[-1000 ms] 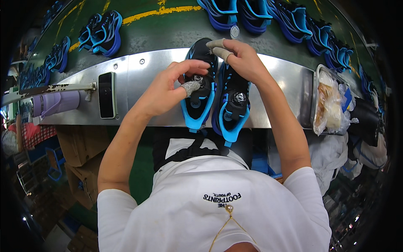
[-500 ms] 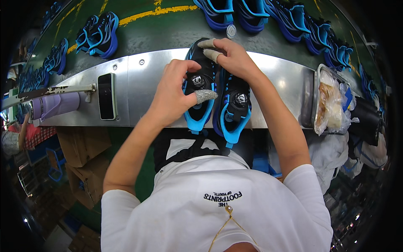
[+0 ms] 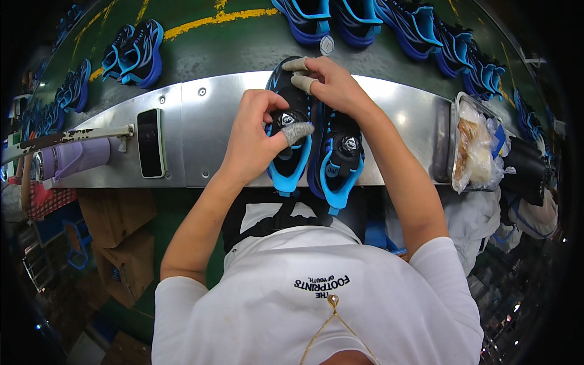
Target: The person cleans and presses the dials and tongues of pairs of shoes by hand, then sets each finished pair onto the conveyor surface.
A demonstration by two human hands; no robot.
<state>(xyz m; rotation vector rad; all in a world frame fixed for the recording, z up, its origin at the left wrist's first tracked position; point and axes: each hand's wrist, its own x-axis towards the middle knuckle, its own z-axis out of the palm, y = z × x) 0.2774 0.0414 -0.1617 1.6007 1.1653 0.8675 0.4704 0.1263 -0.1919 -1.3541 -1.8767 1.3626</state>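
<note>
A pair of black and blue sneakers lies side by side on the metal ledge, heels toward me. My left hand (image 3: 252,137) is closed around the round black dial (image 3: 285,118) on the tongue of the left sneaker (image 3: 286,164), with a grey cover on the thumb. Up at that sneaker's toe, my right hand (image 3: 331,85) rests with bent thumb and forefinger against the upper, both in beige covers. The right sneaker (image 3: 331,170) sits under my right wrist; its toe is hidden by my hand, while its own dial (image 3: 349,144) shows.
Left on the metal ledge (image 3: 207,134) lie a phone (image 3: 150,143) and a purple bottle (image 3: 82,157), by a worn metal bar (image 3: 79,134). At right stands a tray (image 3: 455,152) of plastic bags. Beyond, more sneakers (image 3: 143,55) stand on a green surface (image 3: 213,48).
My left fingers have closed in on the dial, the thumb drawing nearer to it. My right hand stays at the toe, barely shifted. The whole view has moved slightly.
</note>
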